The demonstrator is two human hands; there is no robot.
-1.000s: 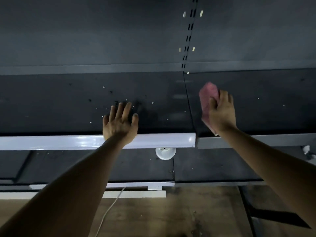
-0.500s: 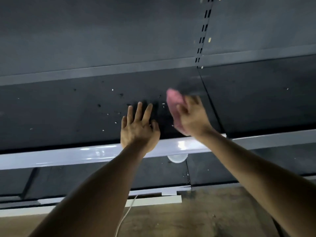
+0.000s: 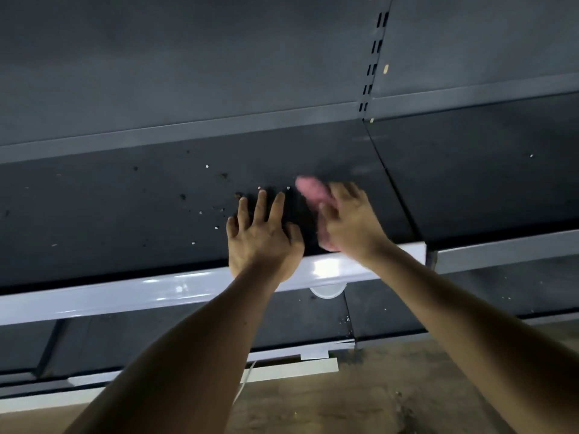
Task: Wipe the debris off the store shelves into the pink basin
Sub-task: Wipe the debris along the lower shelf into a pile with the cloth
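Shelf: A dark store shelf (image 3: 109, 214) runs across the wide-angle view behind its glossy pale front rail (image 3: 125, 297), which catches the light.

Left hand: The person's left hand (image 3: 263, 236) is released, with fingers straight and spread and palm down on the shelf just behind the rail. The heel of the hand overlaps the rail's upper edge.

Right hand: The right hand (image 3: 352, 223) grasps a pink cloth (image 3: 308, 191) on the shelf just behind the rail, close beside the left hand. Hand and cloth are both smeared by motion blur, so the exact grip cannot be read.

Debris: The debris (image 3: 206, 166), white crumbs and dark specks, is scattered over the shelf behind the rail. It is thickest near the left hand's fingertips and thinner toward the rail's left end.

Post: A slotted metal post (image 3: 374, 48) stands against the grey back panel, behind the rail's right end.

Under the rail: A lower shelf (image 3: 141, 333) carries a few pale crumbs. A white round object (image 3: 327, 291) shows directly beneath the rail, partly hidden by it.

Floor: A worn brown floor (image 3: 344, 402) spreads below the rail, and a thin white cord (image 3: 246, 379) trails across it.
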